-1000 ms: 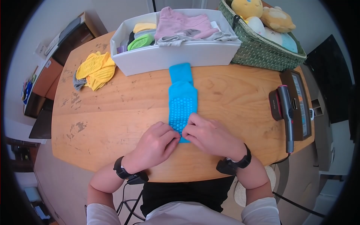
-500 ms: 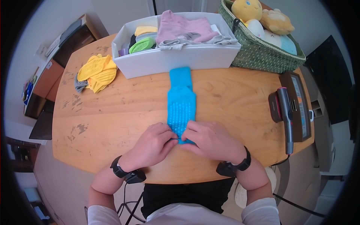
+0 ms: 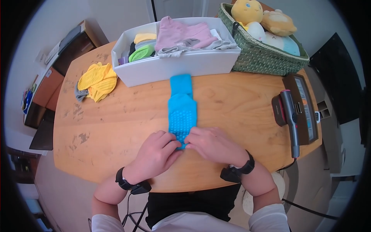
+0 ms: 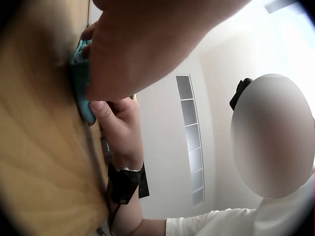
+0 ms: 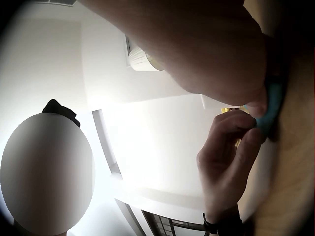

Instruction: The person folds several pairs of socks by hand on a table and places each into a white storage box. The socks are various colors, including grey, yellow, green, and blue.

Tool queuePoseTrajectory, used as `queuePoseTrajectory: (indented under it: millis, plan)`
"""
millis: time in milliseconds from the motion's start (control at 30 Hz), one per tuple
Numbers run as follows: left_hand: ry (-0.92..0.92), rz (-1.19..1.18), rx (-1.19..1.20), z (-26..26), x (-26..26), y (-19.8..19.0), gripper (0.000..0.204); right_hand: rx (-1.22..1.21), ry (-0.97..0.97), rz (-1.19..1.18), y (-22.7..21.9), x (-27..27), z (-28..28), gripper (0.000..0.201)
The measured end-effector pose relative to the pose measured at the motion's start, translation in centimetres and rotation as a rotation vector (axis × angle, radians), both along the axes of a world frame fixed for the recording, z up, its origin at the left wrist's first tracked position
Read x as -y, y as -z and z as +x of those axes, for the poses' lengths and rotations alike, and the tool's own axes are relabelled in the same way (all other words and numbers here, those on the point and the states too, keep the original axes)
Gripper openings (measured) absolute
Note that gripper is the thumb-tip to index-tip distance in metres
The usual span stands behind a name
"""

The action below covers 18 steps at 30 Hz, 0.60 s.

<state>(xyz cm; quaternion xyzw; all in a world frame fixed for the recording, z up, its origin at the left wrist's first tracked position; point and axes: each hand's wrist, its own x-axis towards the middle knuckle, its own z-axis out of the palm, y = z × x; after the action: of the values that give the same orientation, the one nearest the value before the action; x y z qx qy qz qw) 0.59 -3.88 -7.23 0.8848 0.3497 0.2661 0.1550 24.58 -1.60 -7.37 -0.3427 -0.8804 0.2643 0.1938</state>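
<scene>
A bright blue sock [image 3: 182, 110] with raised grip dots lies flat and lengthwise on the wooden table, its cuff end close to the white box. Both hands work at the sock's near end. My left hand [image 3: 156, 150] pinches the left corner there between thumb and curled fingers. From the other side, my right hand [image 3: 213, 144] pinches the right corner. In the left wrist view the blue fabric [image 4: 80, 81] stands slightly raised at the fingertips. The right wrist view shows the fabric edge [image 5: 269, 115] by the left thumb and fingers. My hands partly cover the near edge.
Behind the sock stands a white box [image 3: 177, 69] of folded clothes. A green woven basket [image 3: 266, 58] with plush toys is at the back right. Crumpled yellow cloth [image 3: 98, 79] lies at left. A dark handheld appliance [image 3: 290, 120] and a brown case [image 3: 305, 110] sit right.
The head view has tilted a little, shifting the scene. Both hands keep hold at the sock's near end, with small finger movements; the right thumb has drawn in closer to its fingers.
</scene>
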Motion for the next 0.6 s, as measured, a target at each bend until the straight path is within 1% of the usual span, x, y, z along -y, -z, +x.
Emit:
queuePoseTrajectory:
  millis: [67, 167, 233, 267, 300, 333, 367, 467, 600]
  plan:
    - [0.016, 0.009, -0.006, 0.0, -0.1, -0.1, 0.024, -0.004, 0.005, -0.003, 0.2, -0.1, 0.0, 0.012]
    - [-0.004, -0.019, -0.002, -0.3, -0.1, 0.7, 0.024, 0.003, 0.003, -0.021, 0.1, 0.0, -0.2, 0.013]
    - [-0.013, -0.056, 0.012, -0.5, -0.2, 0.7, 0.022, -0.078, 0.063, -0.035, -0.1, 0.1, -0.6, 0.013]
    - [-0.020, -0.099, 0.029, -0.6, -0.2, 0.7, 0.020, -0.077, 0.056, -0.031, -0.2, 0.1, -0.6, 0.013]
    - [-0.029, -0.095, 0.030, -0.7, -0.2, 0.7, 0.020, -0.046, 0.013, 0.025, -0.4, 0.1, -0.6, 0.014]
    - [-0.025, -0.176, 0.056, -0.9, -0.3, 0.7, 0.017, -0.015, -0.031, 0.082, -0.6, 0.0, -0.6, 0.015]
    - [-0.023, -0.257, 0.082, -1.1, -0.4, 0.7, 0.015, -0.013, -0.043, 0.085, -0.8, 0.0, -0.7, 0.015]
    - [-0.039, -0.293, 0.122, -1.2, -0.4, 1.0, 0.013, -0.025, -0.065, 0.121, -0.9, -0.1, -0.8, 0.017]
    - [-0.067, -0.279, 0.131, -1.1, -0.4, 1.2, 0.014, -0.032, -0.055, 0.140, -0.2, -0.3, -0.8, 0.017]
